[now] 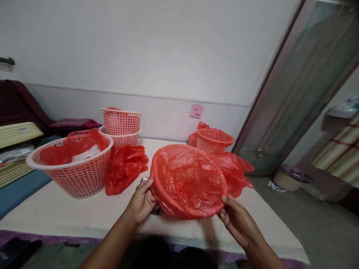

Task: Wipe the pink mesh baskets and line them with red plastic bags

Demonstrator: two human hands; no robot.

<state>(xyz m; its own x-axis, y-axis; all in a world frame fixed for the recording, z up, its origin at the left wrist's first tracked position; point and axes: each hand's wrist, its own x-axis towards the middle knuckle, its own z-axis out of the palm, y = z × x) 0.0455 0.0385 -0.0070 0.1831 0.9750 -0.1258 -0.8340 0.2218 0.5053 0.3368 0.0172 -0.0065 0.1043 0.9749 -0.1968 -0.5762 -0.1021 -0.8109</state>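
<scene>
We're holding a lined basket (188,181) tilted up off the table (70,216), mouth facing us, red plastic bag stretched over its rim. Left hand (143,203) is gripping the rim at 9 o'clock, thumb on the front edge, fingers curled behind. Right hand (238,220) is pinching the bag-covered rim at 4 o'clock, thumb on top. Both are closed on it, not spread.

Edges and clearance:
- Table's near edge is running just under our wrists; its right edge is dropping off to bare floor (322,231) from 3 to 5 o'clock, open room there.
- A loose red bag (234,172) is lying just behind the basket at 2 o'clock, touching or nearly so; we can't tell which.
- A crumpled red bag (125,168) is sitting at 10 o'clock, near the left hand, leaning against the big basket (75,168).
- The big basket, at 9 to 10 o'clock, is holding red and white plastic and overhanging the table's left edge a little.
- The clear strip of table is lying between us and the big basket.

Further back: stacked baskets (121,127) at 11 o'clock against the wall, a small lined basket (214,141) at 1 o'clock. A pink note (196,111) is sticking to the white wall. A door frame (275,93) is standing at right; folded bedding (17,138) at far left.
</scene>
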